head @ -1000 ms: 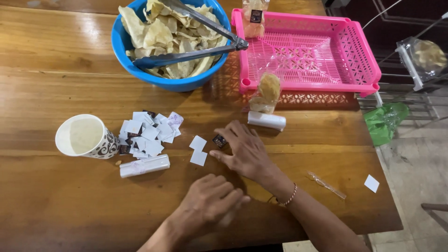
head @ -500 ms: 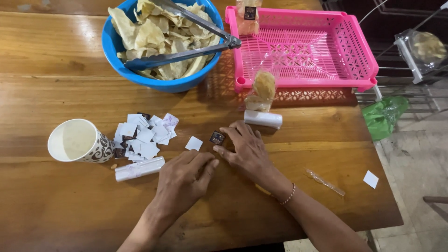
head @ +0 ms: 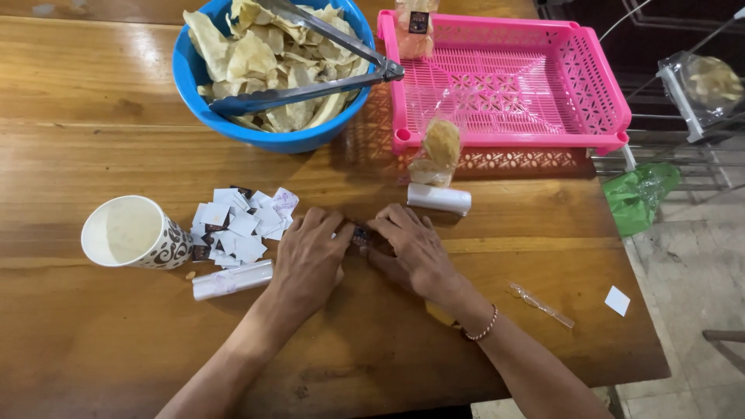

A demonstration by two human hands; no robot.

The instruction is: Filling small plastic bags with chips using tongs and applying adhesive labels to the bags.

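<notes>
**A:** On the wooden table [head: 93, 341], dead centre, both hands are pinching at one tiny dark square label [head: 361, 234]. The left hand [head: 310, 260] has its fingers curled down, fingertips on the label's left edge. The right hand [head: 411, 248] comes in from the other side, fingers bent and pressing on its right edge. So the label sits flat on the wood between the two sets of fingertips, mostly covered.

**B:** Is either hand properly gripping it, or just touching?

**A:** Can't tell honestly, the fingers hide most of it. Both hands are half-closed on it, that's as far as I'd go.

**B:** What's around them?

**A:** Just left of the left hand there's a pile of small white and dark paper squares [head: 240, 221], a white roll [head: 233, 279] below that, and a patterned paper cup [head: 136, 233] lying tilted further left. Another white roll [head: 439, 199] sits just above the right hand, with a small clear bag of snack [head: 438, 151] behind it. At the back, a blue bowl [head: 194, 77] full of chips with metal tongs [head: 310, 89] across it, beside a pink plastic basket [head: 597, 85]. There's a bead bracelet [head: 481, 330] on the right wrist.
</notes>
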